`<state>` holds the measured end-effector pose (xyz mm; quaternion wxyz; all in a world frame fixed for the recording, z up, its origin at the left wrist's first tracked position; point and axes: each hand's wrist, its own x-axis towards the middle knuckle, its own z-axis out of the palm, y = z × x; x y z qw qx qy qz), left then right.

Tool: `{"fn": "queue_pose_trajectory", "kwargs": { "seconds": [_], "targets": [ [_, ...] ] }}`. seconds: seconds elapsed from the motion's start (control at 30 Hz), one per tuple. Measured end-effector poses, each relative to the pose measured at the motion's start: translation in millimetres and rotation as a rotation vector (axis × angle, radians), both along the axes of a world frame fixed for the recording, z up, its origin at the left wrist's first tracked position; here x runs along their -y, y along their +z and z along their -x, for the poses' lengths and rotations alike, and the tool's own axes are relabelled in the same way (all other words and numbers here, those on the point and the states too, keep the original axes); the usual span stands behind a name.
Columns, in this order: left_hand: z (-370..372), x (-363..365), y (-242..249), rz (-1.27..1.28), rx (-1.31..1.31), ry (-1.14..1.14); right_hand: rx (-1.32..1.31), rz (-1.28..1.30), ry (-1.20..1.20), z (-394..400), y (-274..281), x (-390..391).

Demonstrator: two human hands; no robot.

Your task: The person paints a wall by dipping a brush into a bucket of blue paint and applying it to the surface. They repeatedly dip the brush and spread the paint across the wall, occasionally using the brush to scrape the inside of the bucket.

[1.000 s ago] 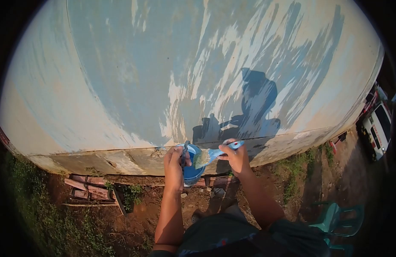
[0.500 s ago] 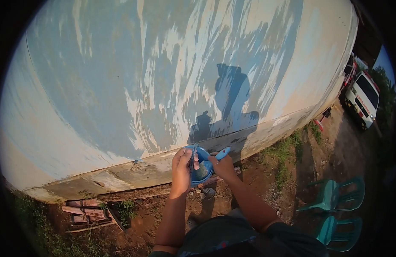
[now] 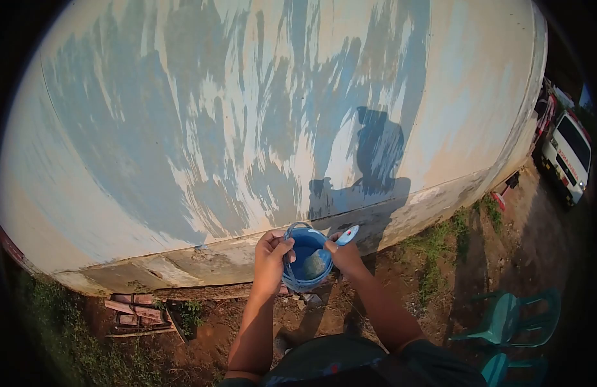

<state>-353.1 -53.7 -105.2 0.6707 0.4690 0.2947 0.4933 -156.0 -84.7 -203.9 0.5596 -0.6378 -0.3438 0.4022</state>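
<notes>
A blue bucket (image 3: 301,284) hangs in front of me, its mouth tipped up toward my view. My left hand (image 3: 271,255) is closed on its left rim, by the raised handle. In my right hand (image 3: 345,257) is a paintbrush (image 3: 348,235) with a light blue handle pointing up and right. That hand is at the bucket's right rim, and the bristle end is not plain to see. Inside the bucket, blue walls surround a pale grey-green patch. Beyond both hands rises a wall (image 3: 247,129) streaked with blue-grey paint over cream, my shadow falling across it.
Stacked reddish boards (image 3: 137,313) lie at the wall's foot on the left. Green plastic chairs (image 3: 505,316) stand at lower right. A white ambulance (image 3: 569,155) is parked farther off. Weeds (image 3: 434,251) grow along the wall base.
My view has swung left, so shadow, chairs and ambulance appear farther right. The bucket's mouth now faces me more, and my left fingers have shifted at its rim. The brush stays in my right hand.
</notes>
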Motion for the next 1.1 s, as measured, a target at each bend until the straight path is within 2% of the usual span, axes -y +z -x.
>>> {"fn": "queue_pose_trajectory", "kwargs": {
  "seconds": [0.17, 0.23, 0.3, 0.37, 0.4, 0.43, 0.5, 0.63, 0.73, 0.8, 0.9, 1.03, 1.1],
  "targets": [
    [-23, 17, -10, 0.015, -0.154, 0.064, 0.021, -0.091, 0.052, -47, 14, 9],
    [-35, 23, -18, -0.054, -0.163, 0.134, 0.244, -0.099, 0.106, -65, 25, 11],
    [-43, 21, -35, -0.071, -0.142, 0.11, 0.316, -0.121, 0.065, -76, 41, 14],
    [-51, 17, -44, -0.008, -0.222, 0.168, 0.443, -0.148, 0.12, -87, 52, 18],
    [-56, 24, -32, 0.142, -0.222, 0.136, 0.467, -0.185, 0.099, -90, 58, 21],
    [-62, 28, -29, 0.142, -0.216, 0.139, 0.473, -0.187, 0.103, -96, 61, 21],
    [-73, 33, -28, 0.213, -0.21, 0.138, 0.539, -0.074, 0.136, -110, 64, 21],
    [-81, 17, -74, 0.201, -0.149, 0.129, 0.546, -0.106, 0.147, -129, 55, 16],
    [-89, 14, -75, 0.138, -0.291, 0.144, 0.517, -0.124, 0.159, -139, 57, 13],
    [-94, 19, -68, 0.041, -0.48, 0.098, 0.509, -0.056, 0.246, -147, 61, 14],
    [-91, 18, -67, -0.097, -0.561, 0.047, 0.579, -0.049, 0.324, -156, 68, 17],
    [-101, 31, -51, -0.117, -0.496, 0.101, 0.566, -0.079, 0.382, -160, 65, 24],
    [-103, 31, -58, -0.213, -0.456, 0.166, 0.675, -0.204, 0.349, -160, 53, 24]
  ]
}}
